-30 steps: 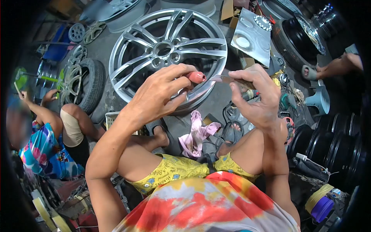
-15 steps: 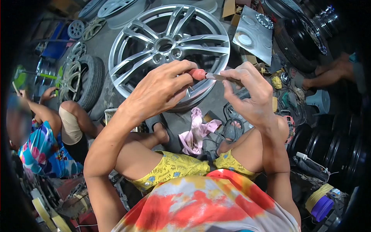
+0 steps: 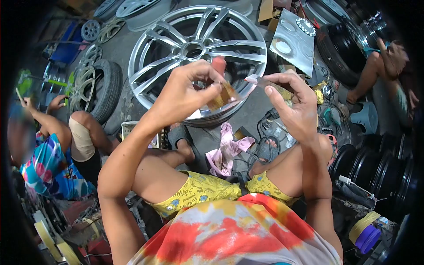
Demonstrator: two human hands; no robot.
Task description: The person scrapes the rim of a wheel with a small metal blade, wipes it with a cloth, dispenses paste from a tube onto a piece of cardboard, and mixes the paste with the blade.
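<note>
My left hand (image 3: 187, 86) is closed around a small red tube-like thing (image 3: 218, 65) that sticks up past the fingers. A flat yellow-brown piece (image 3: 226, 96), smeared by motion, hangs below the same fingers. To its right, my right hand (image 3: 293, 99) pinches a thin flat putty knife (image 3: 261, 81) between thumb and fingers. Whitish paste with a reddish spot sits on its tip, which is apart from the left hand. Beyond both hands lies a silver alloy wheel (image 3: 193, 51) with split spokes, partly covered by my left hand.
A grey metal sheet (image 3: 291, 44) with a white lump on it lies at the right. A pink cloth (image 3: 227, 152) is between my feet. Tyres (image 3: 106, 90), black rims (image 3: 375, 170) and a blue-grey stool (image 3: 365, 115) stand around. Other people sit at left and right.
The putty knife and the red thing, touching before, are now apart. My left hand has turned, tipping the red thing upward and showing the yellow-brown piece. A person's hand at right has risen.
</note>
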